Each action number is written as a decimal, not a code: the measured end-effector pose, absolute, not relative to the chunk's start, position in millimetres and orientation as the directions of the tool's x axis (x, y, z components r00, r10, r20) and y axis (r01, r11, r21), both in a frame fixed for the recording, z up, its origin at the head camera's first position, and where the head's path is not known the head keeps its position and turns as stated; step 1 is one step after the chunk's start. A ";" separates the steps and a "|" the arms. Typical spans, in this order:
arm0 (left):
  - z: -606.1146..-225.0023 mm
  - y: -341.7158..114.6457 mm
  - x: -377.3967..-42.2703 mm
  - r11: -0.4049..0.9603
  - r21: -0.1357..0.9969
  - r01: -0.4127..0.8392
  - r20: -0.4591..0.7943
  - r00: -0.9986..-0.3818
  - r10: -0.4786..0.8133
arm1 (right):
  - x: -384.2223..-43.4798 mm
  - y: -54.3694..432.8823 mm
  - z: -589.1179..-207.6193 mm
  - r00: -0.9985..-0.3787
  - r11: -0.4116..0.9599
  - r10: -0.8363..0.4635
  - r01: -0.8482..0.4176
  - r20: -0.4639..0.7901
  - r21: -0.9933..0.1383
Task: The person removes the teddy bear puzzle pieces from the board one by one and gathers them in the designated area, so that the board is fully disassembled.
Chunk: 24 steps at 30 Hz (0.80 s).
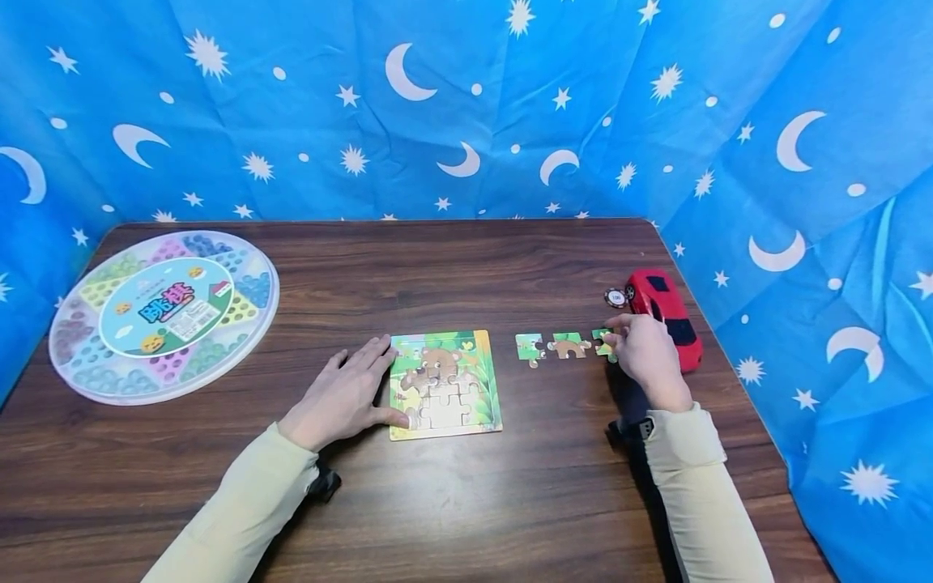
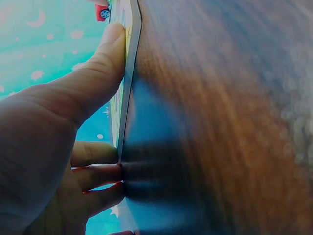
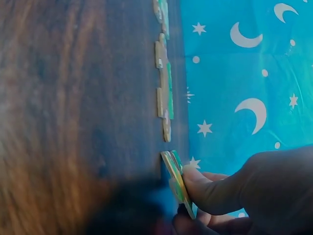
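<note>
A jigsaw puzzle board [image 1: 446,385] with a bear picture lies flat on the wooden table, glare over its lower part. My left hand [image 1: 342,397] rests along its left edge, fingers spread, with the thumb [image 2: 110,49] on the board's near corner. At the right, my right hand [image 1: 649,356] pinches a green puzzle piece [image 3: 177,178] between thumb and fingers; the piece is tilted, one edge raised. Two loose pieces lie in a row between board and right hand: a green one [image 1: 529,346] and a brown-and-green one [image 1: 569,346].
A red toy car [image 1: 666,312] stands just beyond my right hand, beside a black-and-white chip [image 1: 615,298] marked 100. On the far left lies a round Chinese checkers set [image 1: 164,316]. A blue curtain [image 1: 466,113] with moons and stars borders the table [image 1: 466,510].
</note>
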<state>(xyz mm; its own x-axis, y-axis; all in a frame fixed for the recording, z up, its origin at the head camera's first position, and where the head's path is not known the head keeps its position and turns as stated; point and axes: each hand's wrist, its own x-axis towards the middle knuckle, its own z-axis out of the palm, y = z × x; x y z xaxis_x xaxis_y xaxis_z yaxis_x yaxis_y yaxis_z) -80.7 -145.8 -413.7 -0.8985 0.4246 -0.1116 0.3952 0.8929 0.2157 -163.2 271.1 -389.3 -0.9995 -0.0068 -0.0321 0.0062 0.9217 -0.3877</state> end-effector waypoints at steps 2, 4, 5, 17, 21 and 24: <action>-413.3 -145.6 -80.5 0.893 0.218 0.394 -0.109 -0.900 0.423 | -163.2 269.3 -389.7 -1.000 0.929 0.005 0.016 -0.031 -0.371; -412.9 -145.4 -80.4 0.893 0.220 0.393 -0.106 -0.900 0.422 | -163.3 267.8 -390.4 -1.000 0.932 0.012 0.019 -0.023 -0.361; -412.8 -145.4 -80.4 0.893 0.219 0.393 -0.107 -0.900 0.422 | -163.5 267.3 -390.8 -1.000 0.934 0.015 0.020 -0.015 -0.356; -411.7 -145.2 -80.5 0.892 0.204 0.403 -0.099 -0.898 0.428 | -163.5 262.9 -393.6 -0.999 0.940 0.035 0.023 0.030 -0.341; -411.8 -145.4 -80.1 0.892 0.203 0.405 -0.097 -0.898 0.429 | -163.6 262.2 -394.1 -0.998 0.941 0.041 0.023 0.047 -0.338; -411.8 -145.7 -80.1 0.891 0.201 0.408 -0.090 -0.898 0.431 | -164.4 261.5 -395.6 -0.997 0.941 0.045 0.023 0.055 -0.338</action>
<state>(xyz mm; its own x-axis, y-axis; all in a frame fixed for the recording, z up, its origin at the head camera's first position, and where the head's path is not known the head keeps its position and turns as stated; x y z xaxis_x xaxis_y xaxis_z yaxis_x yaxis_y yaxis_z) -80.1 -145.7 -411.8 -0.8977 0.4313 -0.0899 0.4079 0.8907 0.2007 -164.4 261.5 -395.6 -0.9975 0.0445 0.0554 0.0232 0.9408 -0.3381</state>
